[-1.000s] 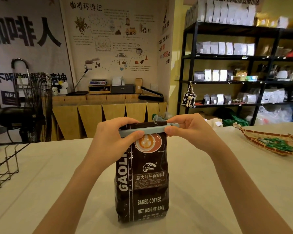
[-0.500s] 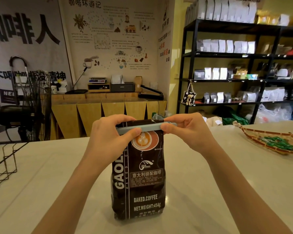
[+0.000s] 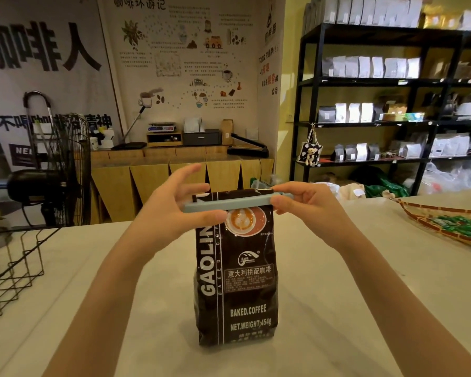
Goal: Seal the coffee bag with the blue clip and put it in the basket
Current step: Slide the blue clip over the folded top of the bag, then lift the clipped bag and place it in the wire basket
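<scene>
A dark brown coffee bag (image 3: 237, 284) stands upright on the pale table (image 3: 351, 308), straight in front of me. A long light blue clip (image 3: 242, 204) lies across the folded top of the bag. My left hand (image 3: 172, 213) is at the clip's left end, thumb under it, with the upper fingers lifted and spread. My right hand (image 3: 307, 206) pinches the clip's right end between thumb and fingers. The black wire basket (image 3: 14, 265) stands at the table's left edge, apart from the bag.
A woven tray (image 3: 443, 221) with green packets sits at the table's right. A standing fan (image 3: 57, 172) is behind the wire basket. Beyond the table are a wooden counter (image 3: 174, 170) and black shelves (image 3: 378, 104) with bags.
My left fingers, curled over the clip's left end before, have lifted and spread. The right hand still pinches the right end. The bag stands where it was.
</scene>
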Demonstrator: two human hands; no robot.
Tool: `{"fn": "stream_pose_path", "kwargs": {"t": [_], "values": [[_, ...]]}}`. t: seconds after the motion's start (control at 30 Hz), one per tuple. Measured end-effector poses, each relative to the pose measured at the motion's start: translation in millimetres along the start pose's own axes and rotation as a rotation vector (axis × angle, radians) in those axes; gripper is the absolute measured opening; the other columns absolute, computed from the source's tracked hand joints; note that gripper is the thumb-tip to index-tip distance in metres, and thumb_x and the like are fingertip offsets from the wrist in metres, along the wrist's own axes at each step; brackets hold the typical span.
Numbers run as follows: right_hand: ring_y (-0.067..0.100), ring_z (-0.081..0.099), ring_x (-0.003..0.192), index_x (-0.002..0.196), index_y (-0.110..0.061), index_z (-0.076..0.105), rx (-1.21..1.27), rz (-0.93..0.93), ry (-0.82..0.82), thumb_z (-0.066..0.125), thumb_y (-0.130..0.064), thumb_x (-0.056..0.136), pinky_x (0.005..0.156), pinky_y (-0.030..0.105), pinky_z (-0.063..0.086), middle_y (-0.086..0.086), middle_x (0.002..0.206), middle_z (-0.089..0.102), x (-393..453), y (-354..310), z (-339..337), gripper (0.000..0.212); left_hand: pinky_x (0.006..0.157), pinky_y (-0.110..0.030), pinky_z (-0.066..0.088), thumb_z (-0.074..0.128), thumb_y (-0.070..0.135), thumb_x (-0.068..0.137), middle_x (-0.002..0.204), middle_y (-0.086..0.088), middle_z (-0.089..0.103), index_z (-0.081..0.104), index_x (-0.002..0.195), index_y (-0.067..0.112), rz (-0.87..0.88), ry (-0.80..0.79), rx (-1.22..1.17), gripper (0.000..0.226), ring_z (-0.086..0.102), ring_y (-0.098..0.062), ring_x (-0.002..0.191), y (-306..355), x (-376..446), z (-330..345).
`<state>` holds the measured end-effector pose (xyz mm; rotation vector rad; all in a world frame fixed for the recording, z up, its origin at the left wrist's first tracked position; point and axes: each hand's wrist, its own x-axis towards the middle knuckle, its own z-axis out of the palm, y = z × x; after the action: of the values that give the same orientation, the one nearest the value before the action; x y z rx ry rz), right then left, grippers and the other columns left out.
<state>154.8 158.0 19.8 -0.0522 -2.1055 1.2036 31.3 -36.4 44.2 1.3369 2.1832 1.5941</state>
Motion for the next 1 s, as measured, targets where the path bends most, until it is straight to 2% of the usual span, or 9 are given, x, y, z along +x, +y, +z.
{"fn": "stream_pose_path", "kwargs": {"t": [0.1,0.2,0.33,0.4,0.47,0.53,0.67,0.83,1.0], "values": [[0.008,0.066,0.08,0.091,-0.025,0.065,0.08,0.046,0.035,0.06,-0.025,0.078,0.07,0.021,0.055,0.001,0.086,0.069,2.0,6.7,2.4,0.014,0.086,-0.031,0.042,0.083,0.041,0.043,0.116,0.009,0.054,0.031,0.13,0.038,-0.198,-0.18,-0.033,0.102,0.056,-0.017,0.107,-18.7,-4.4,-8.5],[0.012,0.068,0.084,0.103,-0.011,0.065,0.171,0.124,0.062,0.058,-0.021,0.082,0.075,0.025,0.056,0.004,0.09,0.071,1.5,11.4,8.0,0.024,0.075,-0.025,0.048,0.082,0.034,0.049,0.101,0.009,0.07,0.043,0.119,0.036,-0.259,-0.272,-0.165,0.08,0.066,-0.009,0.093,-42.5,-16.6,8.5],[0.011,0.066,0.094,0.111,-0.012,0.06,0.35,0.255,0.015,0.054,-0.03,0.082,0.078,0.021,0.055,0.0,0.099,0.07,-2.0,15.6,23.2,0.034,0.064,-0.022,0.055,0.074,0.021,0.056,0.087,0.011,0.075,0.056,0.097,0.033,-0.247,-0.088,-0.387,0.046,0.07,-0.01,0.085,-57.2,-21.4,30.0],[0.012,0.062,0.103,0.118,-0.018,0.053,0.362,0.361,-0.086,0.062,-0.041,0.073,0.086,0.025,0.051,-0.004,0.108,0.067,-10.3,25.0,28.9,0.051,0.067,-0.027,0.054,0.073,0.023,0.054,0.088,0.006,0.075,0.058,0.096,0.03,-0.251,-0.038,-0.403,0.046,0.07,-0.015,0.086,-60.1,-21.2,31.0],[0.011,0.061,0.105,0.124,-0.022,0.049,0.277,0.431,-0.215,0.073,-0.043,0.065,0.087,0.026,0.05,-0.006,0.114,0.065,-23.5,35.6,32.8,0.067,0.067,-0.026,0.055,0.074,0.023,0.053,0.09,0.005,0.075,0.059,0.1,0.028,-0.253,-0.006,-0.4,0.05,0.07,-0.016,0.086,-61.7,-22.5,30.3],[0.009,0.066,0.097,0.119,-0.025,0.052,0.262,0.443,-0.263,0.077,-0.036,0.062,0.077,0.021,0.051,-0.009,0.105,0.07,-32.1,42.3,33.9,0.063,0.064,-0.023,0.055,0.074,0.025,0.052,0.092,0.005,0.075,0.059,0.102,0.026,-0.252,0.02,-0.371,0.052,0.07,-0.014,0.086,-60.5,-23.8,31.1],[0.003,0.069,0.084,0.104,-0.025,0.061,0.335,0.398,-0.27,0.07,-0.021,0.07,0.063,0.013,0.052,-0.013,0.086,0.075,-26.3,47.7,35.4,0.036,0.064,-0.021,0.055,0.074,0.027,0.053,0.095,0.003,0.074,0.061,0.102,0.025,-0.264,0.086,-0.338,0.05,0.07,-0.013,0.087,-52.8,-23.6,30.8],[0.007,0.068,0.091,0.113,-0.019,0.06,0.379,0.337,-0.32,0.069,-0.03,0.063,0.069,0.016,0.054,-0.007,0.099,0.073,3.6,36.5,43.0,0.052,0.062,-0.016,0.054,0.072,0.029,0.054,0.098,0.005,0.072,0.061,0.103,0.024,-0.233,0.26,-0.276,0.05,0.068,-0.006,0.085,-32.9,-23.7,18.7],[0.005,0.07,0.084,0.1,-0.027,0.056,0.519,0.266,-0.409,0.069,-0.024,0.066,0.066,0.018,0.055,-0.015,0.084,0.075,36.9,15.1,68.3,0.037,0.063,-0.017,0.053,0.073,0.022,0.058,0.088,0.011,0.072,0.06,0.092,0.032,-0.205,0.459,-0.213,0.038,0.068,-0.003,0.081,-14.7,-32.9,-13.5]]}}
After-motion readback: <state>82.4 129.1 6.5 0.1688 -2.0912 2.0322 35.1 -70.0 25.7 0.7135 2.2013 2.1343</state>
